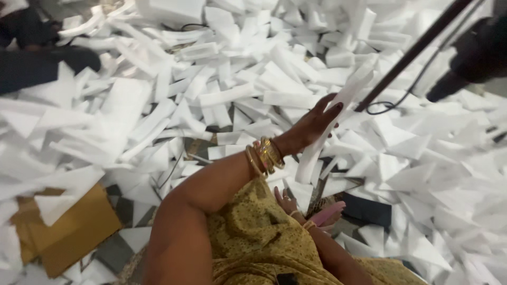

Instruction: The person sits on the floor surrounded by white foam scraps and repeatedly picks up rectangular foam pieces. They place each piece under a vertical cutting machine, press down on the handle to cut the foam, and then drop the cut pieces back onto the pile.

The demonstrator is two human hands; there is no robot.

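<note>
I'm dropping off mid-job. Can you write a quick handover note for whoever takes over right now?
Left hand: stretched forward, closed on a long white foam strip held up over the heap.
Right hand: low by the lap, gripping a pink object; what it is cannot be told.
White foam offcuts cover the floor all around; brown cardboard lies lower left; a dark rod slants in upper right.
Done: many loose pieces already lie about.
Left: the held strip looks whole and untouched.
</note>
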